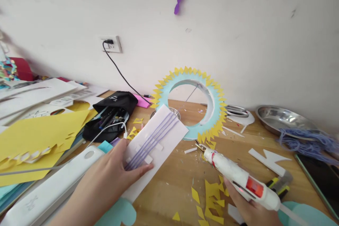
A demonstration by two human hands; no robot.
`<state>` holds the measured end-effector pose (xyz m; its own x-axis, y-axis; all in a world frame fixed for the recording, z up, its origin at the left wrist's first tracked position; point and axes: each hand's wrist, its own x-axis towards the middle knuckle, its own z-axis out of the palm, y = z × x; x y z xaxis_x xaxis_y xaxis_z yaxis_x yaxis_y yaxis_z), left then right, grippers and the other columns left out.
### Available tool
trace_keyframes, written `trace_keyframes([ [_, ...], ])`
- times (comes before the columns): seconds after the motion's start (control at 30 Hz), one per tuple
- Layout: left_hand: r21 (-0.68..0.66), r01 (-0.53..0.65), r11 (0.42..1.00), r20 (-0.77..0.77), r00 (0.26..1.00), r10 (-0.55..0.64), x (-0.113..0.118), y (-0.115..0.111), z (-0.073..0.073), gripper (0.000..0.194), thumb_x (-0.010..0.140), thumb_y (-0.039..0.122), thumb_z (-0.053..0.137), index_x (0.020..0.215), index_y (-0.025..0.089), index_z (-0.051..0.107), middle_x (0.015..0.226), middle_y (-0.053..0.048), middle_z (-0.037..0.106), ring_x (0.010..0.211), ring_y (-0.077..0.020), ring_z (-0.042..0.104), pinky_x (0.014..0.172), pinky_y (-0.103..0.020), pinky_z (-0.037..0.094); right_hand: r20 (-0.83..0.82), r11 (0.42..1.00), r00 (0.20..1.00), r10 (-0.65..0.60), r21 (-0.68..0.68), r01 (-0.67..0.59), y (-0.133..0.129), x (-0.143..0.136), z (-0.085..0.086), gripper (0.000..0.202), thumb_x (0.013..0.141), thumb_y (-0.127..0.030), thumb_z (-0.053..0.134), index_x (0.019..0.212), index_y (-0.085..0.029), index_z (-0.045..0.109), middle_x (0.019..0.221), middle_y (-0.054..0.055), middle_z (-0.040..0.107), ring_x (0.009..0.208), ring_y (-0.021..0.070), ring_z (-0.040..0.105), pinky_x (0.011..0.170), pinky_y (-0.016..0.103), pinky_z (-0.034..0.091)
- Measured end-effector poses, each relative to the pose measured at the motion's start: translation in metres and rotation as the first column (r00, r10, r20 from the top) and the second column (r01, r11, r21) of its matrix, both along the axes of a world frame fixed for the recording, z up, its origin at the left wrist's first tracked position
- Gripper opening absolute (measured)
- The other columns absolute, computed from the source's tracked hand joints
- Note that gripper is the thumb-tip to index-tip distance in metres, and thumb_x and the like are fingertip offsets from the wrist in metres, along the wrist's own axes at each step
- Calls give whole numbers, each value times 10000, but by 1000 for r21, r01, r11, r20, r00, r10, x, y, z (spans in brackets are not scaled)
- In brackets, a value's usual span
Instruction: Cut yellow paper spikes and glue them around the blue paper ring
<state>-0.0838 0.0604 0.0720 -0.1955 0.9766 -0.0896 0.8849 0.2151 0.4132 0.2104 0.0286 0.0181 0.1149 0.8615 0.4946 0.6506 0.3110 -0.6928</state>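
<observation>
A white card (pixel 169 144) with purple yarn strands (pixel 152 141) laid along it is gripped by my left hand (pixel 116 166), thumb on its face. Small white squares sit under and beside the strands. My right hand (pixel 251 206) is wrapped round a white glue gun (pixel 233 171) with a red-orange part, its metal tip pointing up and left. Just beyond the tip, a light blue ring (pixel 190 132) edged with yellow paper triangles stands upright on the wooden table, near the wall.
At left lie a black pencil pouch (pixel 113 109), yellow paper (pixel 45 130) and a long white device (pixel 55 183). Yellow scraps (pixel 213 197) are in front. At right are a metal dish (pixel 286 118), purple yarn (pixel 309 143), a cutter (pixel 280 185) and a phone (pixel 317 176).
</observation>
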Motion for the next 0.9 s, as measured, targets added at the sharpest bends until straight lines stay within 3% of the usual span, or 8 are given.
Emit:
trace_keyframes([
  [0.1, 14, 8, 1000, -14, 1000, -8, -1, 0, -3, 448, 735, 674, 601, 895, 288, 440, 722, -26, 625, 680, -325, 630, 580, -336, 367, -38, 999, 999, -11, -40, 10, -1, 0, 4, 366, 931, -490, 500, 639, -284, 580, 529, -5, 572, 470, 180, 570, 490, 280, 511],
  [0.27, 43, -5, 999, -6, 1000, 5, -4, -2, -6, 480, 701, 701, 616, 905, 300, 449, 704, -21, 625, 654, -324, 627, 560, -331, 366, -32, 998, 998, -56, -34, 55, 1, 1, -7, 286, 883, -431, 577, 641, -279, 577, 542, 1, 571, 552, 213, 626, 492, 289, 503],
  [0.63, -34, 0, 999, -3, 1000, 0, 1, -4, 3, 465, 703, 694, 562, 867, 296, 386, 752, -52, 652, 739, -364, 658, 607, -373, 406, -10, 998, 998, -65, -21, 65, 2, 2, -16, 244, 902, -398, 551, 717, -256, 623, 626, 29, 651, 625, 220, 673, 494, 276, 508],
  [0.9, 45, 45, 998, -86, 995, -41, -8, 0, -9, 431, 790, 694, 495, 899, 281, 433, 713, -14, 615, 653, -313, 645, 553, -348, 411, -115, 999, 993, -9, -37, 5, 2, 1, -14, 252, 882, -406, 606, 681, -256, 632, 554, 9, 627, 480, 189, 600, 444, 273, 472],
])
